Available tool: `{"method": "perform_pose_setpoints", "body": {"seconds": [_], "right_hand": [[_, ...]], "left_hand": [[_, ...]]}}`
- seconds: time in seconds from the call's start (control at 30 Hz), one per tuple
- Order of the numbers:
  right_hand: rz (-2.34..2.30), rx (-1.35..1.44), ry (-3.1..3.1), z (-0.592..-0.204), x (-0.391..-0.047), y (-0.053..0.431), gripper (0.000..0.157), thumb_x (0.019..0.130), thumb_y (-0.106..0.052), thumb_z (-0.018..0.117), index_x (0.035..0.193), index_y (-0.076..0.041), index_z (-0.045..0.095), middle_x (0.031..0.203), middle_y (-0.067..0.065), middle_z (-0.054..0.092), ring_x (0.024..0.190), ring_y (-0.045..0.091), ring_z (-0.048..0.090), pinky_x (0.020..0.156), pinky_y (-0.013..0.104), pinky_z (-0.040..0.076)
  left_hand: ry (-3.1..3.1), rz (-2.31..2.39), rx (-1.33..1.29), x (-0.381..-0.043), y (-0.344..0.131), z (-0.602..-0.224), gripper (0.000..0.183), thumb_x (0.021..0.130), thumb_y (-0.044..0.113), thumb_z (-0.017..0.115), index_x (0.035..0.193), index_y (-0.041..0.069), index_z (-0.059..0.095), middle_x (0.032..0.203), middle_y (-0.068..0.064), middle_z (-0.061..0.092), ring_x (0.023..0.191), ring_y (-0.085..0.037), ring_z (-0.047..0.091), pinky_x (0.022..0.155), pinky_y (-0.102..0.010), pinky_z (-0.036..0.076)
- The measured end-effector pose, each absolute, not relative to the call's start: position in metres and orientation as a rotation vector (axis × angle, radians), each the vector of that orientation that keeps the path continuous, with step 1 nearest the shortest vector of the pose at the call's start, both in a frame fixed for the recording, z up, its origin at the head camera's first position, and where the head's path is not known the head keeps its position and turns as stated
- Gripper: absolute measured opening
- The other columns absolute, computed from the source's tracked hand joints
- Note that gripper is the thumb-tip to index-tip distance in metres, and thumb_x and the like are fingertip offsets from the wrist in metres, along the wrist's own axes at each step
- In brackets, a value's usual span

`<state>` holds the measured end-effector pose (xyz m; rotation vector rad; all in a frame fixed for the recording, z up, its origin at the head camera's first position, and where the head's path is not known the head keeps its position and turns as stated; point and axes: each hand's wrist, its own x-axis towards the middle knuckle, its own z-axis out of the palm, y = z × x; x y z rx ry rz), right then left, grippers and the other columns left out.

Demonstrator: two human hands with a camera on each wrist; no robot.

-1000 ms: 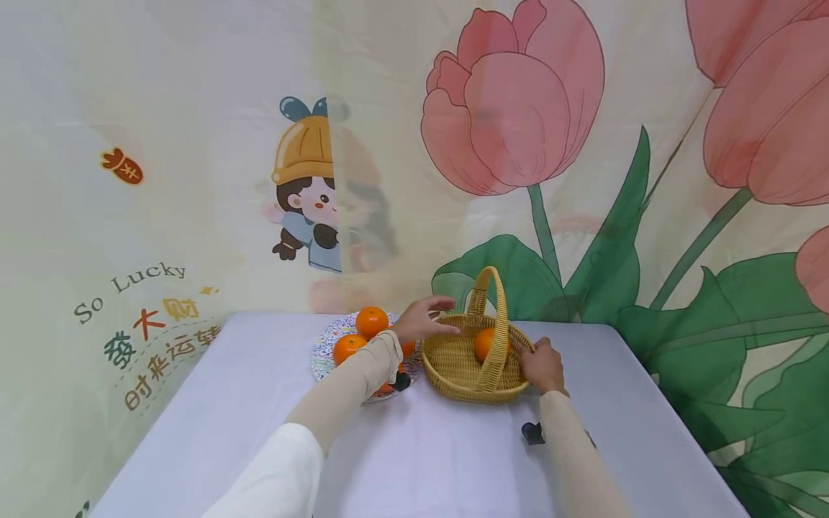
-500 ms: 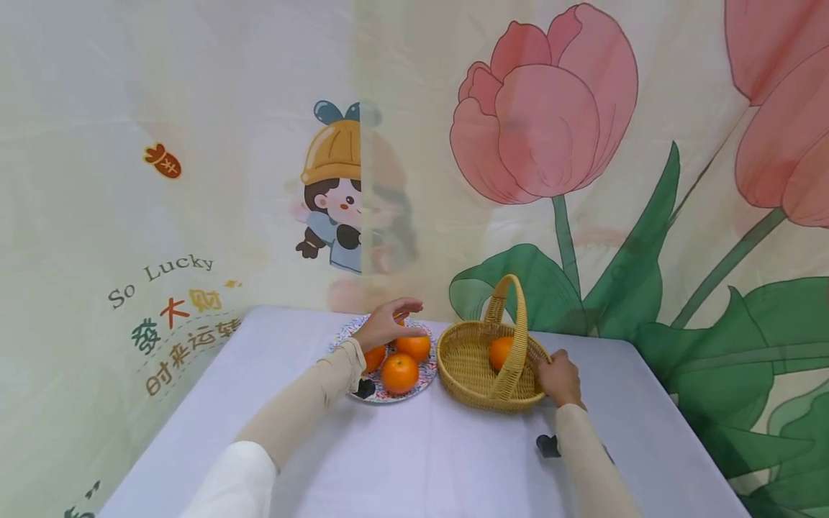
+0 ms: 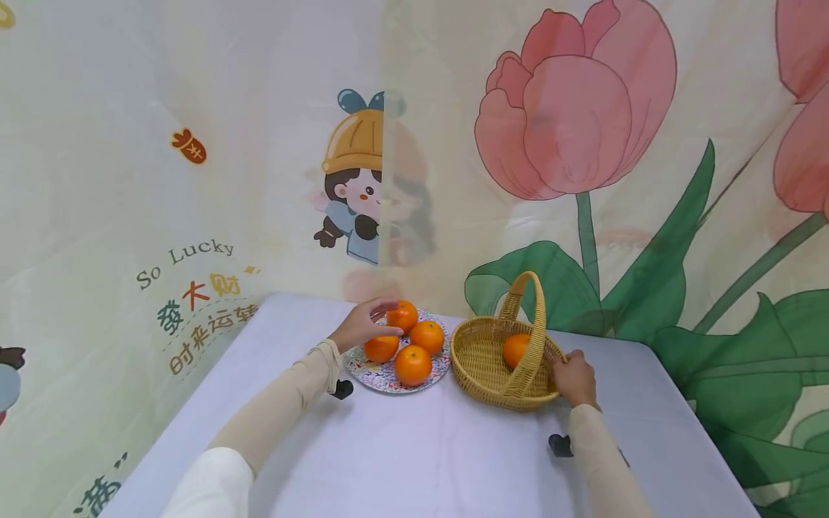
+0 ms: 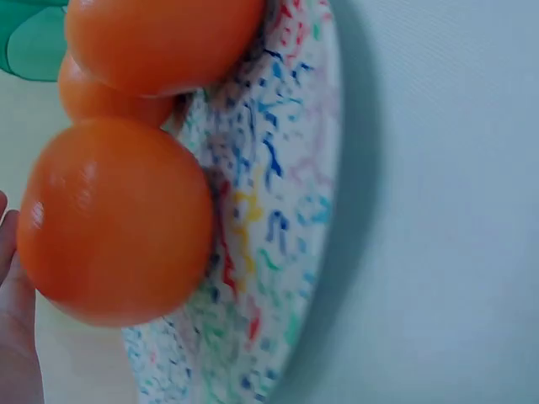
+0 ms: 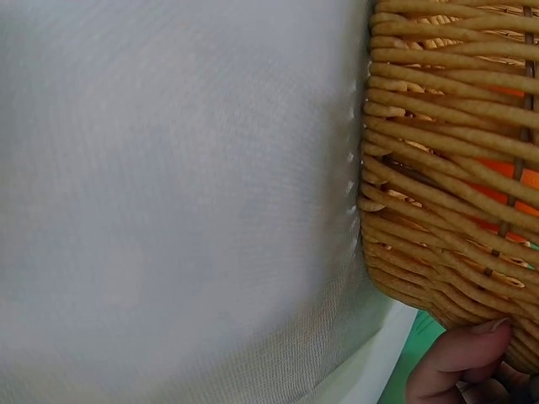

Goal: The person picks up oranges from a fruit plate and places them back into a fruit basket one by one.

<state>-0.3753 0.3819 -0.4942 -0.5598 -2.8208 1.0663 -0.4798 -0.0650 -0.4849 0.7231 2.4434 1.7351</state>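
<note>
My left hand hovers over the left side of a speckled plate, fingers extended and thumb apart, near the left orange and the back orange. In the left wrist view, fingers show at the edge beside a large orange. Several oranges sit on the plate. My right hand grips the right rim of a woven wicker basket with a tall handle. Its thumb presses the weave in the right wrist view. One orange lies inside the basket, partly behind the handle.
Plate and basket stand close side by side on a white-covered table. Behind the table hangs a printed cloth backdrop with tulips and a cartoon figure. Black wrist devices sit under both forearms.
My left hand has moved left from the basket's rim to above the plate. My right hand keeps its grip on the basket. The head view has turned left.
</note>
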Motion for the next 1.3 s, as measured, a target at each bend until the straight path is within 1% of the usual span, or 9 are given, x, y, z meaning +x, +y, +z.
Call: {"method": "perform_pose_setpoints", "body": {"seconds": [0.13, 0.2, 0.43, 0.57, 0.7, 0.87, 1.03, 1.2, 1.3], "right_hand": [[1.068, -0.559, -2.817, -0.495, -0.375, 0.384, 0.046, 0.103, -0.029, 0.037, 0.122, 0.012, 0.039, 0.104, 0.030, 0.054, 0.082, 0.032, 0.055, 0.059, 0.034, 0.047], [1.068, -0.556, -2.821, -0.494, -0.375, 0.384, 0.047, 0.103, -0.030, 0.037, 0.122, 0.013, 0.039, 0.104, 0.030, 0.054, 0.082, 0.032, 0.055, 0.059, 0.034, 0.047], [1.072, -0.578, -2.834, -0.496, -0.373, 0.384, 0.045, 0.103, -0.030, 0.037, 0.120, 0.011, 0.039, 0.102, 0.029, 0.054, 0.082, 0.031, 0.056, 0.059, 0.034, 0.047], [1.084, -0.571, -2.829, -0.497, -0.374, 0.385, 0.045, 0.103, -0.031, 0.036, 0.121, 0.010, 0.039, 0.102, 0.028, 0.053, 0.079, 0.031, 0.056, 0.057, 0.034, 0.048], [1.074, -0.577, -2.827, -0.498, -0.377, 0.385, 0.046, 0.103, -0.031, 0.037, 0.123, 0.010, 0.039, 0.104, 0.029, 0.053, 0.080, 0.031, 0.057, 0.057, 0.034, 0.048], [1.076, -0.582, -2.828, -0.499, -0.377, 0.384, 0.045, 0.103, -0.031, 0.037, 0.123, 0.010, 0.039, 0.104, 0.030, 0.053, 0.081, 0.032, 0.057, 0.057, 0.034, 0.048], [1.080, -0.573, -2.832, -0.499, -0.376, 0.382, 0.046, 0.103, -0.030, 0.036, 0.124, 0.011, 0.038, 0.104, 0.030, 0.053, 0.079, 0.031, 0.057, 0.056, 0.034, 0.047], [1.071, -0.573, -2.822, -0.499, -0.377, 0.382, 0.046, 0.103, -0.028, 0.036, 0.125, 0.011, 0.038, 0.104, 0.030, 0.054, 0.078, 0.031, 0.058, 0.055, 0.034, 0.047], [1.068, -0.578, -2.822, -0.498, -0.376, 0.382, 0.044, 0.103, -0.028, 0.037, 0.124, 0.011, 0.039, 0.102, 0.029, 0.054, 0.077, 0.030, 0.057, 0.054, 0.034, 0.047]], "left_hand": [[2.477, 1.739, 0.679, -0.480, -0.073, -0.496, 0.072, 0.075, 0.032, 0.086, 0.136, 0.008, 0.056, 0.134, -0.005, 0.058, 0.129, -0.028, 0.048, 0.109, -0.041, 0.035], [2.510, 1.722, 0.648, -0.478, -0.076, -0.502, 0.069, 0.075, 0.032, 0.086, 0.134, 0.009, 0.058, 0.133, -0.004, 0.059, 0.128, -0.027, 0.050, 0.109, -0.041, 0.036], [2.561, 1.630, 0.603, -0.472, -0.083, -0.517, 0.074, 0.071, 0.046, 0.086, 0.133, 0.016, 0.060, 0.134, 0.001, 0.058, 0.128, -0.025, 0.048, 0.110, -0.046, 0.034], [2.578, 1.595, 0.554, -0.471, -0.084, -0.526, 0.074, 0.067, 0.051, 0.087, 0.132, 0.026, 0.061, 0.139, 0.002, 0.053, 0.128, -0.026, 0.046, 0.110, -0.049, 0.033], [2.578, 1.591, 0.521, -0.474, -0.086, -0.536, 0.074, 0.064, 0.053, 0.087, 0.130, 0.034, 0.061, 0.140, 0.003, 0.051, 0.125, -0.026, 0.048, 0.108, -0.050, 0.035], [2.575, 1.623, 0.555, -0.476, -0.087, -0.541, 0.072, 0.065, 0.052, 0.087, 0.130, 0.034, 0.061, 0.136, 0.006, 0.053, 0.121, -0.024, 0.051, 0.106, -0.049, 0.039], [2.577, 1.644, 0.543, -0.470, -0.089, -0.538, 0.071, 0.067, 0.050, 0.086, 0.131, 0.031, 0.061, 0.136, 0.003, 0.054, 0.120, -0.024, 0.052, 0.105, -0.048, 0.040], [2.582, 1.641, 0.513, -0.469, -0.090, -0.536, 0.071, 0.067, 0.052, 0.086, 0.130, 0.031, 0.061, 0.136, 0.002, 0.054, 0.120, -0.024, 0.052, 0.105, -0.048, 0.040], [2.575, 1.654, 0.501, -0.468, -0.090, -0.531, 0.072, 0.068, 0.050, 0.086, 0.131, 0.028, 0.060, 0.138, 0.001, 0.053, 0.122, -0.025, 0.051, 0.106, -0.049, 0.039]]}}
